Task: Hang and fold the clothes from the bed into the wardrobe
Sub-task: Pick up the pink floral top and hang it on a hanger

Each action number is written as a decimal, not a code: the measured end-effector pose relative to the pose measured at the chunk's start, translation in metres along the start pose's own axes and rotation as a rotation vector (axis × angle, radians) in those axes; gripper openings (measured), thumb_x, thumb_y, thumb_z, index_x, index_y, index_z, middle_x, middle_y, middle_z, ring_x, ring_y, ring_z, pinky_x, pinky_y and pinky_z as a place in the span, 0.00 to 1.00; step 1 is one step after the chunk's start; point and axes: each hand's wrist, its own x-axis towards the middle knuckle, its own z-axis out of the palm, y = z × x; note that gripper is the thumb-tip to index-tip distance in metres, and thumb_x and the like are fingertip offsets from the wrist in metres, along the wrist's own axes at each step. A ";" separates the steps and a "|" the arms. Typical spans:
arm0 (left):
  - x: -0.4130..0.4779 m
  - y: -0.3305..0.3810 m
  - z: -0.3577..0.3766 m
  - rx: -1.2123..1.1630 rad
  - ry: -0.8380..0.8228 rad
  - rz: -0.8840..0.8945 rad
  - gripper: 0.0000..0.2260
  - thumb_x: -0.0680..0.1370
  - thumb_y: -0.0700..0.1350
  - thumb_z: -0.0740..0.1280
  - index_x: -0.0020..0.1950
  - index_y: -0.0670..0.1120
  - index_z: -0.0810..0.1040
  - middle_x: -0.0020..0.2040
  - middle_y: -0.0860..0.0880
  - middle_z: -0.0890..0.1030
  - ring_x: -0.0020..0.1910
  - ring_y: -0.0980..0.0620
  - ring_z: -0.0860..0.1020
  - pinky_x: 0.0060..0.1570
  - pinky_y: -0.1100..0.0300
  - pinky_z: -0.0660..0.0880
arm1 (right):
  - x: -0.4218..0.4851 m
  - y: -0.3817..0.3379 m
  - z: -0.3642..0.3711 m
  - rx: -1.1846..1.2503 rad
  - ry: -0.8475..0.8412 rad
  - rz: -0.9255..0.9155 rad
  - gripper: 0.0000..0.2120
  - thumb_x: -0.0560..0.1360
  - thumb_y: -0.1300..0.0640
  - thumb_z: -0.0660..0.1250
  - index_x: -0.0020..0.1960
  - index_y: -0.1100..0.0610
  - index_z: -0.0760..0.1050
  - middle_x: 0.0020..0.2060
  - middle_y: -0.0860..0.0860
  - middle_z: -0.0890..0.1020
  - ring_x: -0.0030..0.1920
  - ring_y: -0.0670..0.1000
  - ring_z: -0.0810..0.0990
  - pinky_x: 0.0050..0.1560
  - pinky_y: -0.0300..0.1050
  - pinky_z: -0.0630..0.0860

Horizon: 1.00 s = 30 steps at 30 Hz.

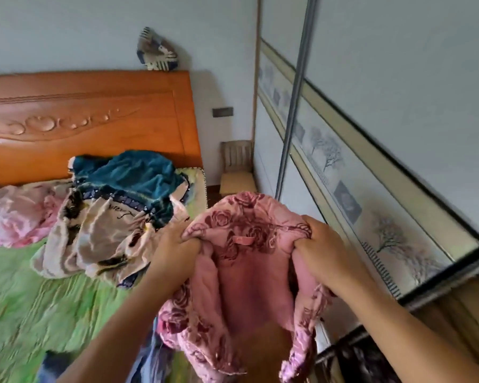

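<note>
Head view: your left hand (174, 246) and right hand (322, 248), fingers clamped on pink jacket (246, 288), frame centre; clothes pile (116, 217) on bed (25, 299), left.

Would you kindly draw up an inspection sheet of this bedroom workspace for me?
Surface: bed, with a rumpled green cover.
Job's things: pink rose-print jacket, held up open by its collar beside the bed; teal garment and cream printed cloth heaped near the headboard; sliding wardrobe door at right.
Clutter: pink floral fabric at the bed's left; bluish cloth low down, blurred.
Grippers: left hand and right hand each grip one side of the jacket's collar.
Cables: nothing seen.
Surroundings: small chair in the corner; wall plate; patterned object atop the headboard.
</note>
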 end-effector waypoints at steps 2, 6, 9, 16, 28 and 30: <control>0.010 0.013 0.016 -0.022 -0.111 0.040 0.09 0.64 0.44 0.59 0.40 0.44 0.75 0.28 0.52 0.77 0.26 0.60 0.73 0.29 0.60 0.72 | -0.007 0.008 -0.008 -0.004 0.050 0.030 0.10 0.70 0.61 0.63 0.48 0.51 0.77 0.42 0.47 0.83 0.45 0.52 0.81 0.43 0.45 0.76; 0.016 0.035 0.041 -0.001 -0.271 0.107 0.12 0.63 0.46 0.59 0.42 0.47 0.79 0.32 0.50 0.82 0.28 0.58 0.76 0.29 0.62 0.72 | -0.031 0.020 -0.021 0.073 0.152 0.086 0.14 0.67 0.58 0.60 0.50 0.50 0.77 0.42 0.45 0.84 0.45 0.48 0.82 0.51 0.51 0.80; 0.012 0.050 0.057 -0.008 -0.386 0.172 0.13 0.64 0.44 0.59 0.43 0.44 0.78 0.33 0.49 0.81 0.32 0.54 0.76 0.31 0.60 0.72 | -0.054 0.030 -0.030 0.143 0.222 0.147 0.18 0.66 0.54 0.60 0.53 0.47 0.78 0.44 0.43 0.84 0.46 0.46 0.82 0.51 0.49 0.80; -0.032 0.095 0.091 -0.134 -0.635 0.298 0.06 0.65 0.40 0.58 0.35 0.46 0.74 0.30 0.54 0.76 0.30 0.56 0.72 0.32 0.59 0.69 | -0.130 0.053 -0.057 0.262 0.428 0.181 0.18 0.67 0.58 0.65 0.54 0.43 0.79 0.45 0.37 0.84 0.45 0.35 0.81 0.40 0.26 0.72; -0.173 0.171 0.147 -0.186 -0.881 0.488 0.13 0.66 0.39 0.60 0.38 0.50 0.83 0.34 0.48 0.84 0.34 0.53 0.82 0.34 0.57 0.77 | -0.301 0.072 -0.113 0.394 0.816 0.268 0.22 0.67 0.57 0.65 0.49 0.30 0.80 0.46 0.28 0.82 0.48 0.31 0.79 0.49 0.30 0.74; -0.194 0.189 0.155 -0.218 -0.906 0.536 0.15 0.70 0.35 0.60 0.35 0.52 0.82 0.31 0.52 0.83 0.31 0.57 0.81 0.30 0.63 0.74 | -0.323 0.074 -0.130 0.400 0.901 0.279 0.19 0.65 0.56 0.65 0.47 0.32 0.80 0.44 0.29 0.82 0.48 0.31 0.79 0.49 0.33 0.73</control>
